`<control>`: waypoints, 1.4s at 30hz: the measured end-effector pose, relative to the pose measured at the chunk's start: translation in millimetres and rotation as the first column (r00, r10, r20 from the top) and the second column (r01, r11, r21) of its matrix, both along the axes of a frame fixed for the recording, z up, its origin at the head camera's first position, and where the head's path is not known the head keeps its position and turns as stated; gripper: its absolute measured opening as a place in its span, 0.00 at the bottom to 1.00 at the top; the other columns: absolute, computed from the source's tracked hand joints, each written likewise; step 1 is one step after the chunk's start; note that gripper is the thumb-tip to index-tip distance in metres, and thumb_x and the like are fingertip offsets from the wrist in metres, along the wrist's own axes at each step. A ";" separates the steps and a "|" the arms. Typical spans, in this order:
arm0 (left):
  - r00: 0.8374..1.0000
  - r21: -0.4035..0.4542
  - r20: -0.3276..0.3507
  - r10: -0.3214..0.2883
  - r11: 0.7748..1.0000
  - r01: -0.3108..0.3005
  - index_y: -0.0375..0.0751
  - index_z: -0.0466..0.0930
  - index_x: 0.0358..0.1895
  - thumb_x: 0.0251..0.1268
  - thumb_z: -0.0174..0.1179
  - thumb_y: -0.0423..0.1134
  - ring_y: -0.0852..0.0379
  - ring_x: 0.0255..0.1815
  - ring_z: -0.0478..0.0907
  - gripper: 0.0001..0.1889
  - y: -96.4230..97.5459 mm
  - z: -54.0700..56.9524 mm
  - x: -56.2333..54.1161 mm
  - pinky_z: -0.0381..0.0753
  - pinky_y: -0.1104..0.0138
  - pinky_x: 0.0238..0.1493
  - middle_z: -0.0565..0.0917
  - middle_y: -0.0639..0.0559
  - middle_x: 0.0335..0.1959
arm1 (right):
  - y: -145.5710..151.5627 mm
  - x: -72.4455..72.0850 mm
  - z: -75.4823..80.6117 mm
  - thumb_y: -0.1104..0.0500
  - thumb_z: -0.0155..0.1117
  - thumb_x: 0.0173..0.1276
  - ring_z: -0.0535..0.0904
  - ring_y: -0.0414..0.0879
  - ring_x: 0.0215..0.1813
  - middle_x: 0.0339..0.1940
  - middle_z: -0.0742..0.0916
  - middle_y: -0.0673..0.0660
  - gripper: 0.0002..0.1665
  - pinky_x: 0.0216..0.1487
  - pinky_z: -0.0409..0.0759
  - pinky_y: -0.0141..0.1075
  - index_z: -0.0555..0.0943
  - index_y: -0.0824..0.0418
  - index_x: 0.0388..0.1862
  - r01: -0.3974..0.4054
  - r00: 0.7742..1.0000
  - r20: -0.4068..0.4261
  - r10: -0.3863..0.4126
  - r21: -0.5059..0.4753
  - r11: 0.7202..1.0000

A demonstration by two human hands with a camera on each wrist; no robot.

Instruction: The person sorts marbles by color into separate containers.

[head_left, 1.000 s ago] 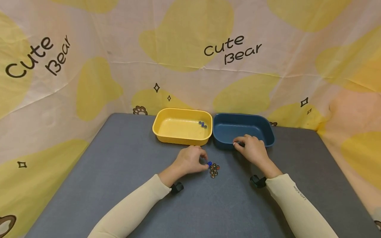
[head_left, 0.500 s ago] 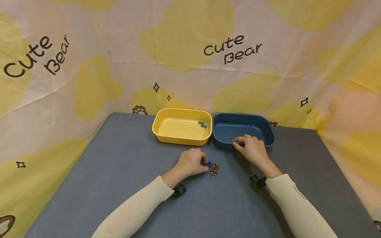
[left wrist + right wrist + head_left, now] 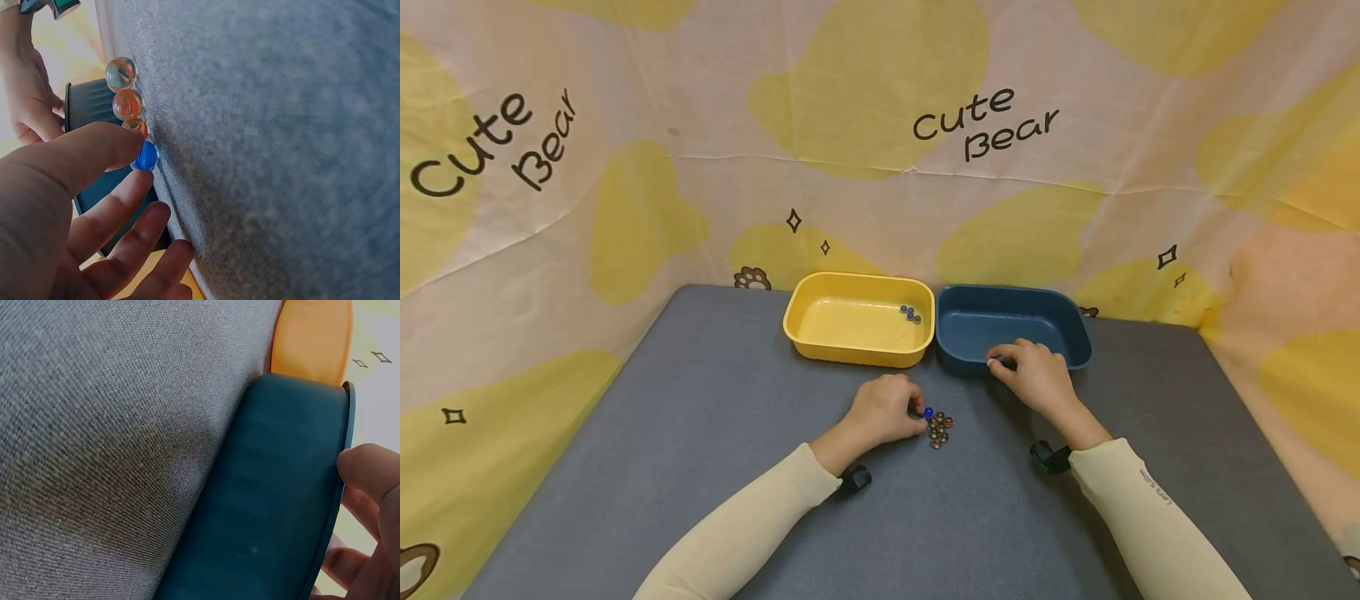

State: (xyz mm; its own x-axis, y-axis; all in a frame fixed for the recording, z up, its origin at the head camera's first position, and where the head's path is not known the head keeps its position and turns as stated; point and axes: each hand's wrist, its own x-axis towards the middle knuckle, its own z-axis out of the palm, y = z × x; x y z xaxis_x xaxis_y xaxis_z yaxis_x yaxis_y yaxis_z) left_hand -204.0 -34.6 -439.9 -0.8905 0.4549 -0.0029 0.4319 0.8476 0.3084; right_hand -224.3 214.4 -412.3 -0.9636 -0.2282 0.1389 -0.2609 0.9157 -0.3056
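Blue glass marble (image 3: 928,412) on grey, cloth-textured desk (image 3: 940,525), beside clear orange-swirled marbles (image 3: 128,104); left hand (image 3: 883,408) low, thumb and forefinger pinching it. Right hand (image 3: 1037,377) arched, fingers pinching the rim of the smooth, round-cornered blue tub (image 3: 262,487).

Yellow rectangular bin (image 3: 842,321), dark blue rectangular bin (image 3: 977,329): both solid. Clear glass marbles (image 3: 128,105): orange swirls. Blue glass marble (image 3: 148,157). Grey fabric tabletop (image 3: 662,433). Pale cloth backdrop (image 3: 842,204): yellow blobs, black lettering.

Shiny blue marble (image 3: 147,156) just beside clear orange-swirl marbles (image 3: 127,105), about midway between worktop (image 3: 595,500) left and right edges. Blue tub (image 3: 269,481) upright, near back edge.
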 end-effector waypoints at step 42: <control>0.998 0.034 -0.066 0.012 0.999 -0.010 0.57 0.85 0.33 0.52 0.68 0.51 0.63 0.31 0.74 0.07 -22.6 47.5 -22.4 0.74 0.68 0.32 0.81 0.60 0.34 | 0.7 0.1 -0.3 0.50 0.60 0.69 0.77 0.51 0.34 0.36 0.83 0.54 0.14 0.33 0.69 0.46 0.85 0.51 0.48 -0.009 1.000 0.015 0.009 0.001 1.000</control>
